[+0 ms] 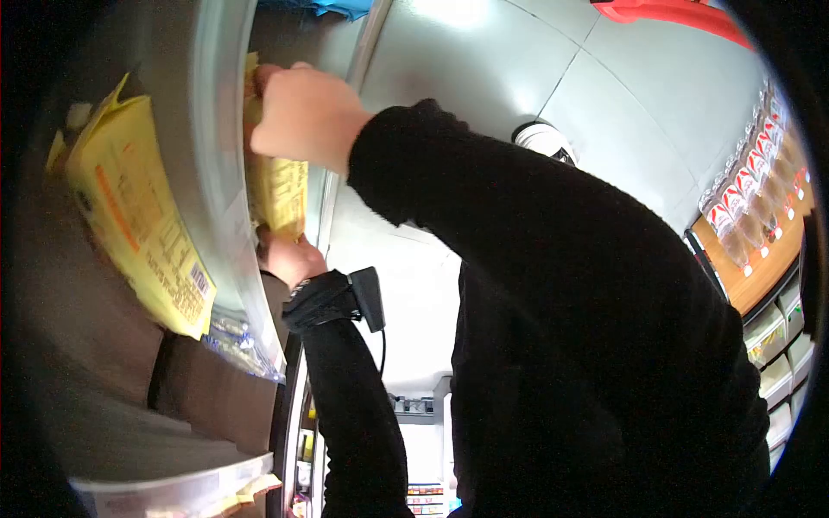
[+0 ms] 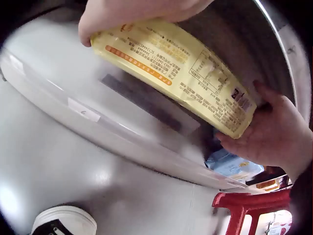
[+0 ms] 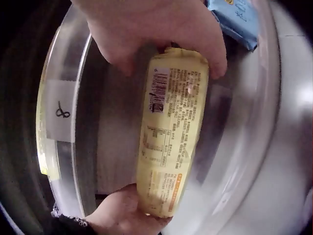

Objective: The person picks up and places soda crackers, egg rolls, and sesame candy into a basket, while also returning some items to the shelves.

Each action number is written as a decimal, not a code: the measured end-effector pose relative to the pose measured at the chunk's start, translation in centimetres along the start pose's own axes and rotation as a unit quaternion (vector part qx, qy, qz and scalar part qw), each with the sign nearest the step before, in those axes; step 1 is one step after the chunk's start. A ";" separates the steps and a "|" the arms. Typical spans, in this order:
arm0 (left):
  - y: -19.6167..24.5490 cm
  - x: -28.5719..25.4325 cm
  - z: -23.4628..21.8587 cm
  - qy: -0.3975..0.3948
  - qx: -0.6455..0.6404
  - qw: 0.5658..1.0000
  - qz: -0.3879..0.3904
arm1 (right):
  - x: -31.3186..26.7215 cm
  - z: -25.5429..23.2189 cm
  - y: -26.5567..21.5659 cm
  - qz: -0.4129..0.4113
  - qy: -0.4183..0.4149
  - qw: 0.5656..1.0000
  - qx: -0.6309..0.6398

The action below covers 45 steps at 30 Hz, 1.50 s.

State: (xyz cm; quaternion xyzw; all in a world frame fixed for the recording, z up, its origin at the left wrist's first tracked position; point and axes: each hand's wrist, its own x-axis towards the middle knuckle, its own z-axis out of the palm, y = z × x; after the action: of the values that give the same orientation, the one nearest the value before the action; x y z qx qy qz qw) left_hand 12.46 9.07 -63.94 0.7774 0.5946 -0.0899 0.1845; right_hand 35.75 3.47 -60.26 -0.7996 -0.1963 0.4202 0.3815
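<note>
My two hands hold a yellow printed packet [image 1: 285,190] by its opposite ends, one hand at each end. The right hand [image 1: 306,116] is at its far end in the head view, and the left hand [image 1: 295,262] grips the near end. In the right wrist view the barcode end of the packet [image 3: 168,132] lies between the thumb and fingers of the right hand [image 3: 161,29]. The left wrist view shows the left hand [image 2: 142,12] at the end with the orange stripe. Beneath the packet is a clear-walled bin [image 2: 112,129].
A second yellow packet [image 1: 142,216] leans in the neighbouring bin. A blue packet [image 2: 234,164] lies near the right hand. A handwritten label [image 3: 60,111] is stuck on a clear wall. Bottled drinks [image 1: 751,186] stand on a wooden surface. A red plastic item [image 2: 249,205] is beyond the bin.
</note>
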 end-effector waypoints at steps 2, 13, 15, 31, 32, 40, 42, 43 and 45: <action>4.8 -2.2 -1.3 0.047 -0.520 0.817 -0.245 | -1.0 -0.7 0.3 -0.014 0.031 0.999 -0.017; 11.6 -15.9 -4.3 -0.087 -0.647 0.680 -0.335 | -12.4 -12.1 2.6 0.020 0.021 0.999 0.040; 11.9 -18.1 -5.0 -0.115 -0.675 0.640 -0.349 | -14.5 -14.3 2.2 0.007 0.020 1.000 0.019; 11.5 -18.5 -13.5 -0.261 -0.711 0.643 -0.113 | -18.8 -23.0 -4.5 -0.109 -0.032 0.969 0.220; 10.9 -18.1 -13.9 -0.248 -0.707 0.654 -0.108 | -18.2 -23.1 -4.6 -0.085 -0.076 0.964 0.241; 8.4 -13.3 -18.1 -0.177 -0.591 0.787 -0.019 | -13.4 -20.7 -5.4 -0.145 -0.139 0.973 0.109; 8.2 -12.2 -18.8 -0.154 -0.584 0.797 0.007 | -11.8 -19.3 -5.6 -0.211 -0.107 0.966 0.103; 7.6 -11.5 -19.0 -0.141 -0.569 0.810 -0.002 | -11.0 -18.5 -5.8 -0.278 -0.074 0.953 0.095; 7.6 -10.8 -18.6 -0.073 -0.543 0.836 -0.009 | -9.8 -17.4 -6.6 -0.322 -0.050 0.939 0.105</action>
State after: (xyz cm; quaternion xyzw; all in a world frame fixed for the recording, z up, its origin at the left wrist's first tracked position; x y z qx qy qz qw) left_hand 15.26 5.05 -41.65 0.5382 0.5394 0.1893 0.6193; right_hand 44.50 -6.33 -43.79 -0.6264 -0.4172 0.3327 0.5682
